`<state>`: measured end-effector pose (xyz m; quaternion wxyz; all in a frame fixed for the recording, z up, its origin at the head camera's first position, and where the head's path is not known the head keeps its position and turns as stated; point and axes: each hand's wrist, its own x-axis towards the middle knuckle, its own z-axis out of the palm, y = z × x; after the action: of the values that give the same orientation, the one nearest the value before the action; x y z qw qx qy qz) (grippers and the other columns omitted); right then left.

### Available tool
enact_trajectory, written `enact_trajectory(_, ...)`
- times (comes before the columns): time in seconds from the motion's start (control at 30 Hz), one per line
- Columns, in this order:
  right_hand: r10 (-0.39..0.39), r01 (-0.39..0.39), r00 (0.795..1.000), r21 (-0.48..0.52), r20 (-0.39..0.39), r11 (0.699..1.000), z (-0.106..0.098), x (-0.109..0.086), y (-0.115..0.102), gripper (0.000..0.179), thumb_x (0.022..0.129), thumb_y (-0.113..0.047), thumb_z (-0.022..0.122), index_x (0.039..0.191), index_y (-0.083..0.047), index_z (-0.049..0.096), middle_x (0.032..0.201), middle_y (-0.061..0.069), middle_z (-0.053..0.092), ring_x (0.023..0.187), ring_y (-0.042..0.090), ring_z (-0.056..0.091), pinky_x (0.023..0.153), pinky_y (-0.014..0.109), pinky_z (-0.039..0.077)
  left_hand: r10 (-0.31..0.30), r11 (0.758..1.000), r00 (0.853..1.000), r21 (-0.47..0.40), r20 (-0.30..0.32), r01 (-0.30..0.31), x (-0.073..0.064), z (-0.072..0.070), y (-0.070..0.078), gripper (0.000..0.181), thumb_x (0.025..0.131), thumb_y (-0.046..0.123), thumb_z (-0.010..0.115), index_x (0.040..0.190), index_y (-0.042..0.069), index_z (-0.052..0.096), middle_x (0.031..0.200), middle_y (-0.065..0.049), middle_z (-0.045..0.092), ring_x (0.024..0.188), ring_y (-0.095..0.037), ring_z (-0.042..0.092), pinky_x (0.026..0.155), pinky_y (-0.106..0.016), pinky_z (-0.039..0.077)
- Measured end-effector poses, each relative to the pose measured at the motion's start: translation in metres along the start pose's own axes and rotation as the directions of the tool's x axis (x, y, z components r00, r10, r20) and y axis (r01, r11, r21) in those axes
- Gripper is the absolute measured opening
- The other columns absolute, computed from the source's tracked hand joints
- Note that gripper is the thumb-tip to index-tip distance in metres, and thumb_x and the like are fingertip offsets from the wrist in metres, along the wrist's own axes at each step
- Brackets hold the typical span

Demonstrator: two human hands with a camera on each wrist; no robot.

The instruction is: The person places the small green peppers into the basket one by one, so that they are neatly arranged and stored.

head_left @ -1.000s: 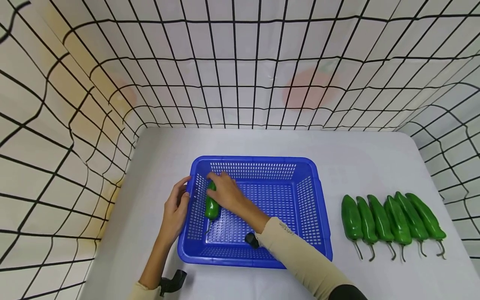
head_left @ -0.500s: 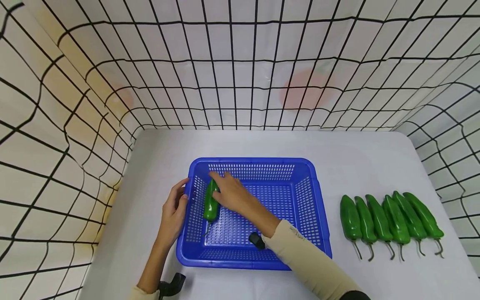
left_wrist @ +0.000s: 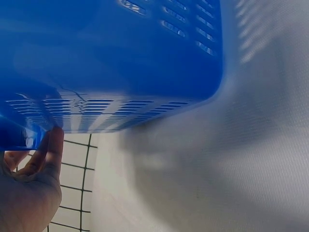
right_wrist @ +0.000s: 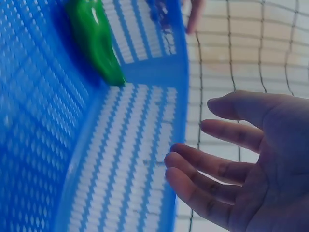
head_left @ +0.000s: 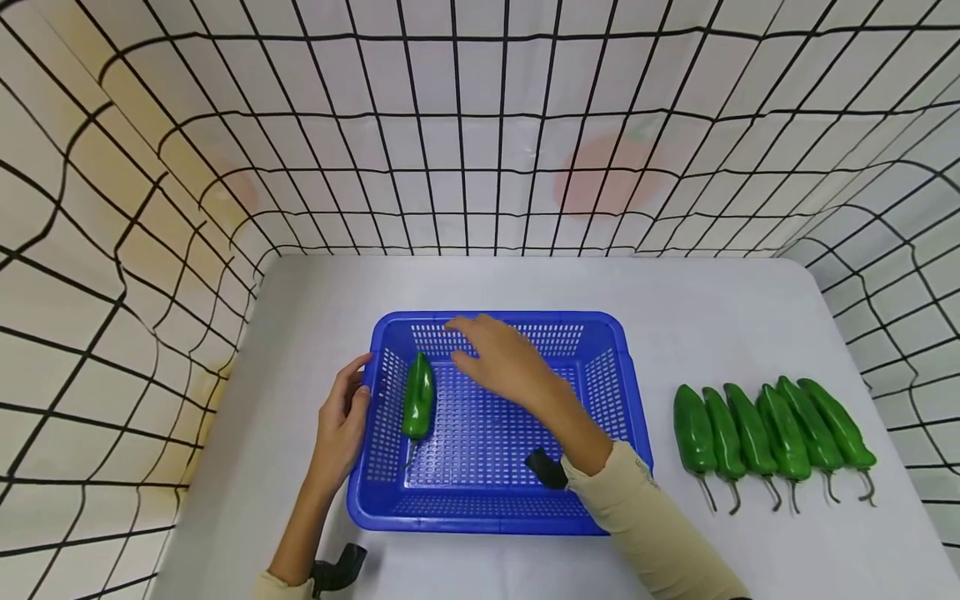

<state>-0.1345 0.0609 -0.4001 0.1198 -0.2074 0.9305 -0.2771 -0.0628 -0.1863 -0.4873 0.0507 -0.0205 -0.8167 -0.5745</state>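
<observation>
A blue plastic basket (head_left: pixel 487 527) with perforated walls stands on the white table. One green pepper (head_left: pixel 418 398) lies inside it along the left wall, stem toward the near side. My left hand (head_left: pixel 341 425) is at the basket's left side, its fingertips touching the outer wall just under the rim, as the left wrist view shows. My right hand (head_left: pixel 506 358) hovers over the far part of the basket, to the right of the pepper. In the right wrist view its fingers (right_wrist: pixel 207 164) are spread and loosely bent, with nothing held.
Several green peppers (head_left: pixel 783 429) lie side by side in a row on the table (head_left: pixel 720 308), right of the basket. Black wire mesh (head_left: pixel 480 167) rises behind the table and on both sides. Black wrist-worn cameras (head_left: pixel 546 468) sit at both wrists.
My right hand has let go of the green pepper and moved up and to the right, away from it. The pepper stays by the left wall. My left hand keeps its place at the basket.
</observation>
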Motion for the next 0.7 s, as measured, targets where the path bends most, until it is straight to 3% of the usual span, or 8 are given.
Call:
enact_trajectory(0.07,0.020,-0.019,1.000,0.023,-0.023,1.000,-0.011,-0.006,0.008,0.043,0.099,-0.024,0.059,0.141,-0.015,0.056,0.133,0.009,0.060,0.120,0.027,0.057,0.098,0.047,0.048,0.001,1.000,1.000,-0.001,0.000,-0.001,0.000,0.000,0.000,0.044,0.105,0.008,0.042,0.148,0.018,0.045,0.126,-0.016,0.061,0.104,-0.030,0.064,0.080,-0.024,0.055)
enact_trajectory(0.37,0.120,-0.109,0.977,0.070,-0.176,0.992,-0.055,-0.043,0.058,0.040,0.099,-0.022,0.057,0.138,-0.012,0.057,0.121,0.015,0.064,0.103,0.029,0.062,0.085,0.050,0.052,0.002,1.000,1.000,0.007,0.002,-0.002,0.001,0.000,-0.002,0.044,0.106,0.009,0.042,0.149,0.019,0.044,0.126,-0.015,0.061,0.105,-0.029,0.064,0.081,-0.023,0.054)
enact_trajectory(0.7,0.217,-0.208,0.943,0.063,-0.251,0.976,-0.075,-0.090,0.110,0.040,0.101,-0.022,0.055,0.137,-0.006,0.056,0.118,0.024,0.063,0.103,0.041,0.061,0.080,0.057,0.051,0.001,1.000,1.000,-0.010,0.004,-0.001,0.001,-0.001,-0.003,0.043,0.106,0.009,0.042,0.148,0.018,0.045,0.125,-0.015,0.061,0.103,-0.029,0.064,0.079,-0.022,0.054)
